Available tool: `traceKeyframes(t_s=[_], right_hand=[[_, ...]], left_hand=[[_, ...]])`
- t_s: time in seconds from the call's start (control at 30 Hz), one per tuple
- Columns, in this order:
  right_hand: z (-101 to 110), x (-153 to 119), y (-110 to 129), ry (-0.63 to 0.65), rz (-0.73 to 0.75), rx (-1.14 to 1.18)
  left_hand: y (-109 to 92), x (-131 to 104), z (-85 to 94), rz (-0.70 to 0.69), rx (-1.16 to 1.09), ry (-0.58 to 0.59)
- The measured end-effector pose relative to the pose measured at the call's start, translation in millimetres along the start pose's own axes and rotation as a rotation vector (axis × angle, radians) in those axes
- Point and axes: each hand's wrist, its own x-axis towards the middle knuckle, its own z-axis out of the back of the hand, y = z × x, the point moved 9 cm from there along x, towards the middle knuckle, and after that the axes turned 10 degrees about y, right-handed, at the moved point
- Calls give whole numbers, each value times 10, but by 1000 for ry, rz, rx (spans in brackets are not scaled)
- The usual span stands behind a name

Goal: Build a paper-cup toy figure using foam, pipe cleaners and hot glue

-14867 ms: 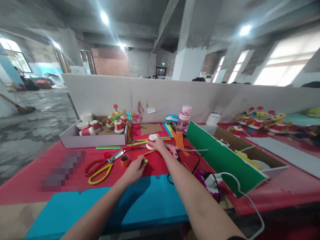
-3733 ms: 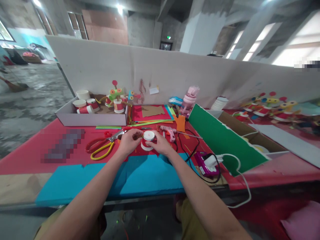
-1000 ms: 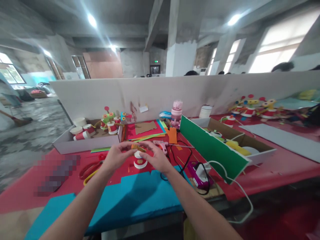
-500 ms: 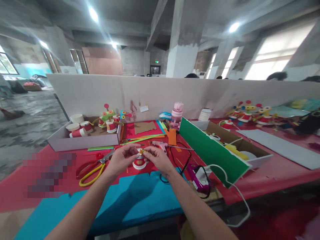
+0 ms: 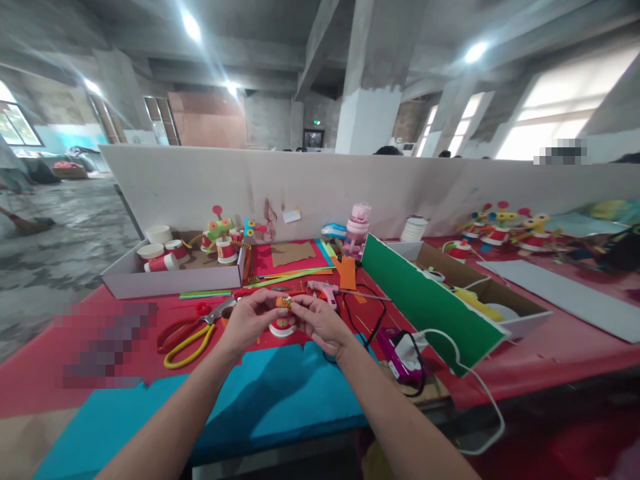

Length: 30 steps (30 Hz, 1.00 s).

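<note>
My left hand [image 5: 254, 319] and my right hand [image 5: 320, 323] meet over the middle of the table, fingertips pinched together. Between them is a small orange piece [image 5: 283, 303] with a yellow-and-black striped strip against it; the fingers hide part of both. A red-and-white paper cup [image 5: 283, 329] stands upside down just below the fingers, its top covered by them. To the left of my left hand lie scissors with red and yellow handles [image 5: 187, 351]. Beyond my right hand rests a pink glue gun [image 5: 324, 291].
A white box [image 5: 173, 283] with cups and decorated figures stands at the left. At the right, a green panel [image 5: 425, 303] leans on an open carton. A purple power strip [image 5: 400, 360] with cables sits near the front edge. Blue cloth-like sheeting [image 5: 270, 393] covers the front.
The orange piece and striped strip are now brought together between my fingertips, where the strip stretched along my right fingers before. The view has shifted slightly.
</note>
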Motion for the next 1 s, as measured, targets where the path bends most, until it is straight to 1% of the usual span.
traceKeyframes(t_s=[0.1, 0.17, 0.2, 0.27, 0.33, 0.37, 0.43, 0.5, 0.6, 0.7, 0.8, 0.87, 0.93, 1.0], right_hand=[[-23, 5, -36, 16, -14, 11], [27, 7, -18, -6, -24, -44], [80, 2, 30, -43, -7, -103], [208, -39, 224, -168, 91, -282], [252, -119, 467, -282, 227, -478], [224, -156, 561, -305, 281, -554], [103, -200, 668, -286, 348, -652], [-29, -241, 726, -278, 397, -733], [-153, -306, 782, -345, 453, -857], [-152, -316, 772, -403, 448, -879], [-96, -275, 728, -386, 426, -846], [-56, -265, 733, -375, 441, -836], [-16, -271, 752, -379, 450, -829], [-16, -251, 738, -336, 415, -831]], left_hand=[[45, -9, 7, 14, -93, -55], [31, -22, 43, 0, -174, -106], [12, -28, 56, -11, -212, -122], [-26, -42, 73, -18, -250, -143], [-55, -54, 59, -1, -183, -138], [-69, -58, 37, 9, -114, -121], [-103, -65, -40, 13, 31, -63], [-136, -74, -137, 2, 127, 8], [-187, -97, -251, -10, 219, 73], [-223, -118, -347, -19, 346, 116], [-214, -131, -407, -28, 490, 134], [-197, -127, -389, -23, 529, 121], [-186, -109, -311, -2, 449, 88], [-155, -81, -192, 51, 259, 48]])
